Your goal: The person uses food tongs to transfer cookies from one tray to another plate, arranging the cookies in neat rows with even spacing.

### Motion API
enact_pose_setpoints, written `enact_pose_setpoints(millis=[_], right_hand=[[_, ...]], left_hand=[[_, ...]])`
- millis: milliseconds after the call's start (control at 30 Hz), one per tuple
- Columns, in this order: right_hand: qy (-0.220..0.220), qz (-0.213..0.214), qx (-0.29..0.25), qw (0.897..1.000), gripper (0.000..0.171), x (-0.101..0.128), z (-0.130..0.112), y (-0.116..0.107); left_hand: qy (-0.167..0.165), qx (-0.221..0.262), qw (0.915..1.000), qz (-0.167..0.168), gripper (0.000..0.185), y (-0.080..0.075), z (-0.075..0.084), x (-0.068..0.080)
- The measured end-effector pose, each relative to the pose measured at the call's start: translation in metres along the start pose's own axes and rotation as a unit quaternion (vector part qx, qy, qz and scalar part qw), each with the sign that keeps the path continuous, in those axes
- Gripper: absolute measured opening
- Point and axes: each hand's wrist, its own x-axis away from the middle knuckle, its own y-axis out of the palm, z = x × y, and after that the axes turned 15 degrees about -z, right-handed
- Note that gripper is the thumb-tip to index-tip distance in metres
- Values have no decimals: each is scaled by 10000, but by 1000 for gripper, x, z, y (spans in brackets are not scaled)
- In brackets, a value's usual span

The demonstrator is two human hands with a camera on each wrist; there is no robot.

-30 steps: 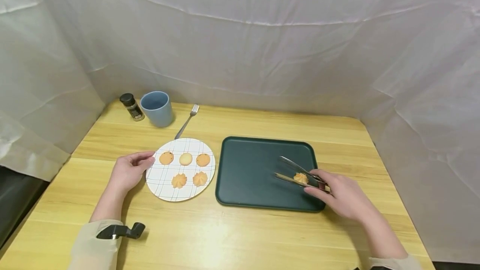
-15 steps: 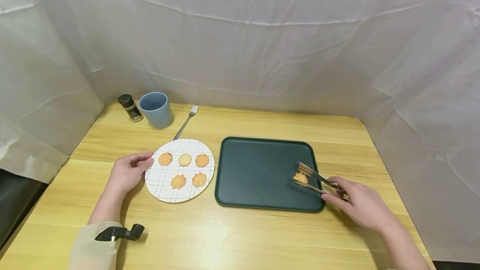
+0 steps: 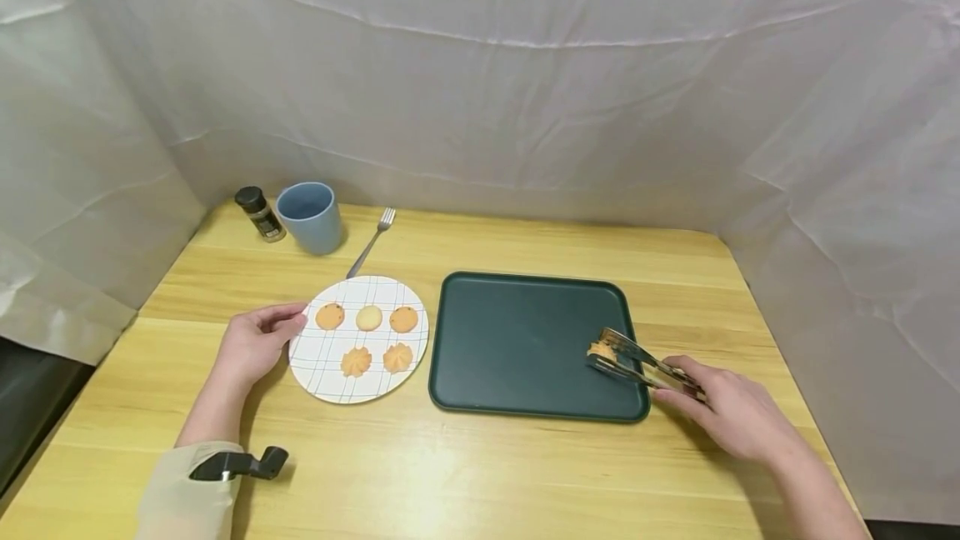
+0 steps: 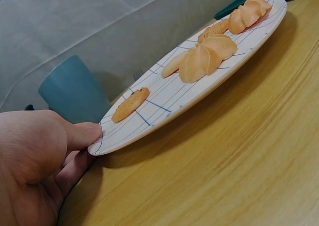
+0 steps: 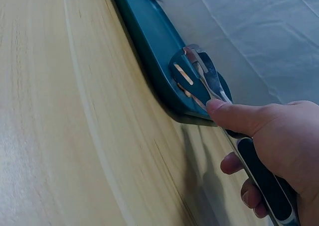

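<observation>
My left hand point(image 3: 253, 346) pinches the left rim of a white checked plate point(image 3: 358, 391), thumb on top and fingers beneath, as the left wrist view shows. Several cookies lie on the plate: round ones such as the pale cookie point(image 3: 368, 318) in the back row, and two ridged, flower-shaped ones, one a swirl cookie point(image 3: 356, 362), in front. My right hand point(image 3: 738, 411) grips metal tongs point(image 3: 637, 350) with dark handle inlays point(image 5: 265, 178). Their tips are on either side of another swirl cookie point(image 3: 601, 350) at the right end of a dark green tray point(image 3: 517, 340); the lower tip partly hides it.
Behind the plate, a fork point(image 3: 372, 242) lies with its handle end at the plate's rim. A blue mug point(image 3: 311, 222) and a black-capped spice jar point(image 3: 260, 214) stand at the back left. Pale cloth point(image 3: 480, 107) hangs round the wooden table point(image 3: 420, 473).
My right hand has drawn back to the right with the tongs, bringing their tips from beyond the swirl cookie to its sides. The left hand and plate have stayed put.
</observation>
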Motion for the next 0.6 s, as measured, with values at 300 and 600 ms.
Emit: enact_pose_setpoints(millis=[300,600], right_hand=[[-68,91,117,9999,34,1,1,0],[-228,332,183,9990,27,2,0,1]], left_hand=[[127,-105,9998,80,42,-1,-1,0],[123,-90,9999,74,42,-1,0,0]])
